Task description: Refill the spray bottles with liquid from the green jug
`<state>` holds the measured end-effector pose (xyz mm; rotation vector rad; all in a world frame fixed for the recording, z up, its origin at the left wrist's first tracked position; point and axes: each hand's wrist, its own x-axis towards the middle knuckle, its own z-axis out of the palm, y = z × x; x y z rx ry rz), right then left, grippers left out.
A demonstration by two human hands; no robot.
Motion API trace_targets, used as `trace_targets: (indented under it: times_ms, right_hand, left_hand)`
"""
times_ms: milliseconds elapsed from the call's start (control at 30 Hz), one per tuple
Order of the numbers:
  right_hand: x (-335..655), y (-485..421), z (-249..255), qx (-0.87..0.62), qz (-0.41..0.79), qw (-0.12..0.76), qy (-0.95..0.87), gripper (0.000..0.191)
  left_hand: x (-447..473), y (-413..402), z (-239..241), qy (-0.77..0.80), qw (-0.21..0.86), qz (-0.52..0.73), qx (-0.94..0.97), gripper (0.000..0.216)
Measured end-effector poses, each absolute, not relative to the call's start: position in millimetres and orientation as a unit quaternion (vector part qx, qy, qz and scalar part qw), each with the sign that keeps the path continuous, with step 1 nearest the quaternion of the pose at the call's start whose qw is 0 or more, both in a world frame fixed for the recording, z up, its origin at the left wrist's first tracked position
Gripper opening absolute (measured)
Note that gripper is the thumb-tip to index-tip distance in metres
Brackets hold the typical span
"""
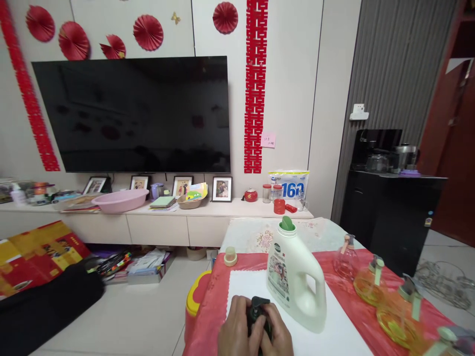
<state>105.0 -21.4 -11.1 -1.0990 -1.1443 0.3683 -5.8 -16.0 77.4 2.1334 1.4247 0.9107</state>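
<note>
My left hand [236,326] and my right hand [275,330] are closed together round a dark pump bottle [257,310] at the front of the table. Its black pump head and short spout show between my fingers; most of the body is hidden by the hands. Just beyond stands a large pale green detergent jug [297,282], upright on a white sheet [336,336]. The jug's mouth is uncapped and shows a green pour spout [287,223]. A cream-coloured cap [230,256] sits on the red cloth to the left of the jug.
Several clear pump bottles, one pinkish [346,262] and others amber [371,287], line the table's right side. A yellow and red stool [193,299] stands left of the table. Behind are a long white cabinet [158,230] and a black cabinet [389,222].
</note>
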Motion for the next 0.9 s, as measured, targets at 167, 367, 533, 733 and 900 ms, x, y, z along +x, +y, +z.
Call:
trace_targets:
  times_ms: [167,367,533,733,900]
  right_hand:
    - [109,-28,-1,-0.490,0.156,0.671,-0.534,0.033]
    - [135,-31,-2,-0.486,0.260,0.594,-0.586,0.044]
    - [126,-30,-8,-0.461,0.292,0.632,-0.549,0.051]
    - [119,-26,-14,-0.467,0.303,0.685,-0.471,0.053]
    - [127,-26,-12,-0.459,0.326,0.652,-0.508,0.057]
  left_hand:
    - [-1,-17,67,0.510,0.158,0.356,0.767,0.015]
    - [1,-16,56,0.503,0.106,0.372,0.773,0.022]
    - [2,-20,65,0.515,0.139,0.352,0.769,0.023]
    - [0,-21,84,0.541,0.204,0.304,0.757,0.016]
    - [1,-21,86,0.553,0.183,0.278,0.764,0.016]
